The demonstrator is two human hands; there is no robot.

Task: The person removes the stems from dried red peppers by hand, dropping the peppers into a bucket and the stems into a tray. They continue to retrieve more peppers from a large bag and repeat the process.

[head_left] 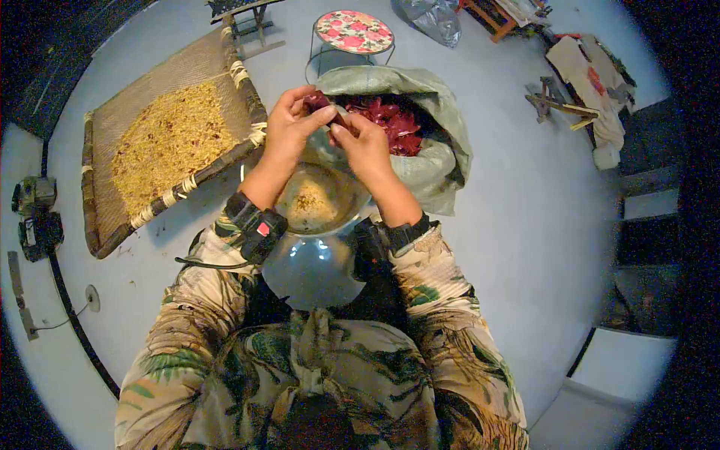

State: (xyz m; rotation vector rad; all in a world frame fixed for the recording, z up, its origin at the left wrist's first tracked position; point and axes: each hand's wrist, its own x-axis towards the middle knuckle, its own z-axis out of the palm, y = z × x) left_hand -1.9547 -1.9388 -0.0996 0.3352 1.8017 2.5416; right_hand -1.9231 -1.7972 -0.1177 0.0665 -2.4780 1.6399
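The left hand [295, 118] and right hand [364, 146] pinch a dark red pepper [318, 101] between nearly closed fingers, above the metal bowl's [315, 266] far side, beside the open sack [441, 169].

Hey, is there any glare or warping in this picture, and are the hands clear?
In the head view, bright glare spots show on the shiny bowl; the head view also bends the scene into a round fisheye, with dark, grainy corners; in the same head view, the left hand and right hand look fairly clear, but the dark red piece they hold shows little detail.
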